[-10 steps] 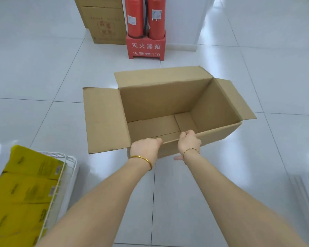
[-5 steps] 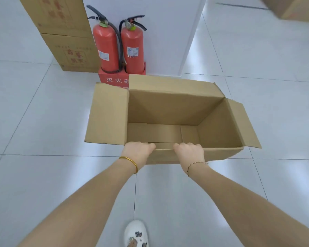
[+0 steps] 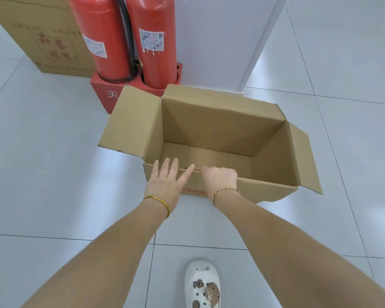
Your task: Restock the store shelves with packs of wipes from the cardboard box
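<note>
Floor (image 3: 53, 152): pale glossy tiles with thin grey joints, filling most of the view.

White pillar (image 3: 213, 41): rises at top centre, its corner edge running down to the floor behind the box.

Cardboard box (image 3: 220, 121): open-topped, low at the floor in mid-view, just in front of the pillar. Side flaps splay left and right and the far flap stands up. The inside shows only its bare bottom flaps. Red print runs along the near outer wall, partly hidden by the hands. Cannot tell whether the box rests flat on the tiles.

Closed carton (image 3: 42, 41): upper left, red printing on its face, standing on the floor beside the extinguishers.

Two red fire extinguishers (image 3: 152, 52): upright side by side, paper labels on both, black hose between them. They sit in a red stand (image 3: 102, 94), whose front the box's left flap partly covers.

Left hand (image 3: 167, 183): palm down, fingers straight and spread, tips lying over the box's near rim.

Right hand (image 3: 220, 178): just beside the left, fingers curled over the same near rim, gripping it.

White clog (image 3: 202, 285): bottom centre, on the floor, with small brown charms.

Gold bangle (image 3: 159, 202): on the left wrist.

Thin cord bracelet (image 3: 222, 192): on the right wrist.
</note>
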The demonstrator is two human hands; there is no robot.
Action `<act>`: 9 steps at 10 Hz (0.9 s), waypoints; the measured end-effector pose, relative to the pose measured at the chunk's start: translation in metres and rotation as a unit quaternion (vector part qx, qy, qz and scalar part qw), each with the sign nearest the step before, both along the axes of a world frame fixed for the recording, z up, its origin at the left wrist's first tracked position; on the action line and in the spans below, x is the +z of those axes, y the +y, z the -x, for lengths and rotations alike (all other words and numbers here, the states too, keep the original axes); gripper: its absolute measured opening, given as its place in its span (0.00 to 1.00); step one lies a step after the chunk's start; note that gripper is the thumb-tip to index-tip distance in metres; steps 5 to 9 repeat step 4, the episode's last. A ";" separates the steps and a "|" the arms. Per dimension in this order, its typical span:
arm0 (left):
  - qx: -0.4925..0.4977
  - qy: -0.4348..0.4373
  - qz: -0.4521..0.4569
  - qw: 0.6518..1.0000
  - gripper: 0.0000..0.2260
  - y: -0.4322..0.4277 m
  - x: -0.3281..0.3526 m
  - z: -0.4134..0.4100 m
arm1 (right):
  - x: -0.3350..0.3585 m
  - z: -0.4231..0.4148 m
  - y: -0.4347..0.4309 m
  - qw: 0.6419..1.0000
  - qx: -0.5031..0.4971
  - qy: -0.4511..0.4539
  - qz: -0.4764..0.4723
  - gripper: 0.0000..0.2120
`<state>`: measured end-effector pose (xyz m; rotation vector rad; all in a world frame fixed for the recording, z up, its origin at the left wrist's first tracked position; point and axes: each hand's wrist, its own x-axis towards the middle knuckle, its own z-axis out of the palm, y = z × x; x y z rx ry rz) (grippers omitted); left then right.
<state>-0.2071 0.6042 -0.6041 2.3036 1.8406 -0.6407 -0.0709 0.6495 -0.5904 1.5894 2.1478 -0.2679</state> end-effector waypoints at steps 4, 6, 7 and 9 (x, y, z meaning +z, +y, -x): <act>0.102 -0.097 0.034 0.989 0.38 0.009 0.027 0.001 | 0.019 -0.006 0.004 0.999 0.048 -0.011 -0.011 0.43; 0.102 -0.097 0.034 0.989 0.38 0.009 0.027 0.001 | 0.019 -0.006 0.004 0.999 0.048 -0.011 -0.011 0.43; 0.102 -0.097 0.034 0.989 0.38 0.009 0.027 0.001 | 0.019 -0.006 0.004 0.999 0.048 -0.011 -0.011 0.43; 0.102 -0.097 0.034 0.989 0.38 0.009 0.027 0.001 | 0.019 -0.006 0.004 0.999 0.048 -0.011 -0.011 0.43</act>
